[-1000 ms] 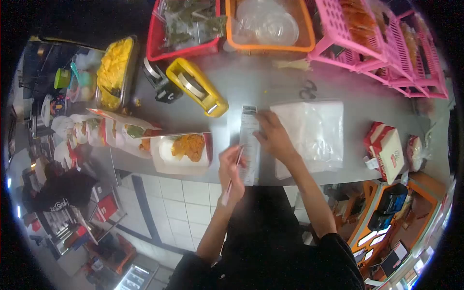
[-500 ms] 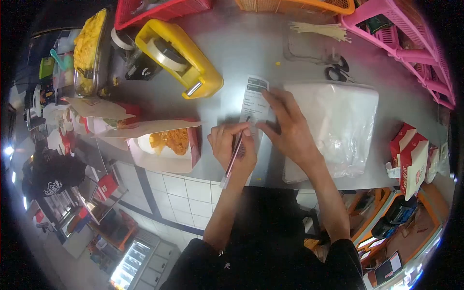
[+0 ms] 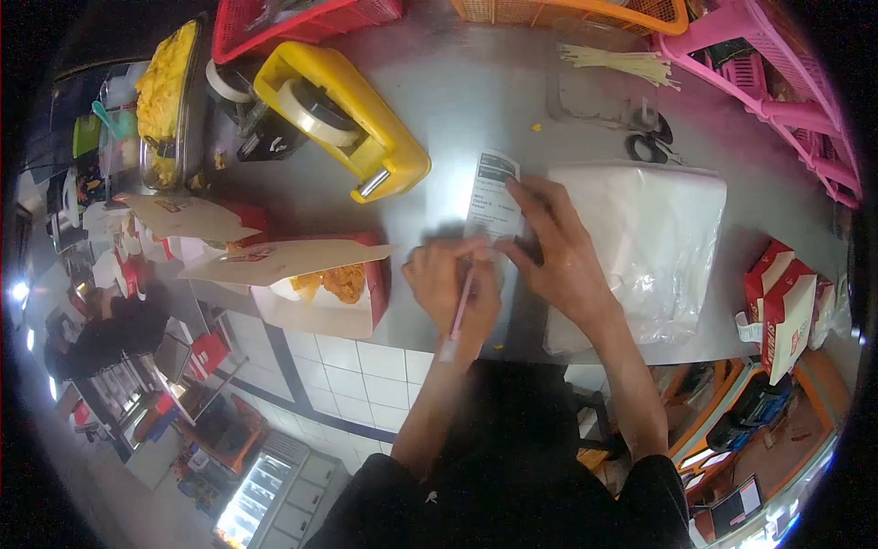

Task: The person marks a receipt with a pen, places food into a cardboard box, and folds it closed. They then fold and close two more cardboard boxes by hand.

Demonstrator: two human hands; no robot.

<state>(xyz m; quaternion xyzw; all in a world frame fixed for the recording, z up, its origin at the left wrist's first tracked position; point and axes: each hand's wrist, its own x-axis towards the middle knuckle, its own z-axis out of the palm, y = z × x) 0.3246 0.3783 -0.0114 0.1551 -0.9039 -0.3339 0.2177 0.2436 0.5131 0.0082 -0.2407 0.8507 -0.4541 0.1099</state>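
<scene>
Holding a pen (image 3: 465,300) over a receipt (image 3: 495,192) laid flat on the counter (image 3: 476,82).
Pinching the pen in the closed fingers of the left hand (image 3: 450,285), at the receipt's lower part, hiding some of it; resting the loosely spread fingers of the right hand (image 3: 564,256) along the receipt's right side, gripping nothing. Pen: probably light and stiff, best held low on the barrel; receipt: likely flimsy, easily slid or creased, best pressed at an edge. Just right of the receipt, slick-looking plastic bags (image 3: 663,238), crowding the right hand; left of it, a food box (image 3: 315,313), with lid (image 3: 291,259) jutting toward the left hand. Beyond the receipt, leftward, a yellow tape dispenser (image 3: 389,146); rightward, scissors (image 3: 647,148); farthest, an orange basket (image 3: 576,14).
</scene>
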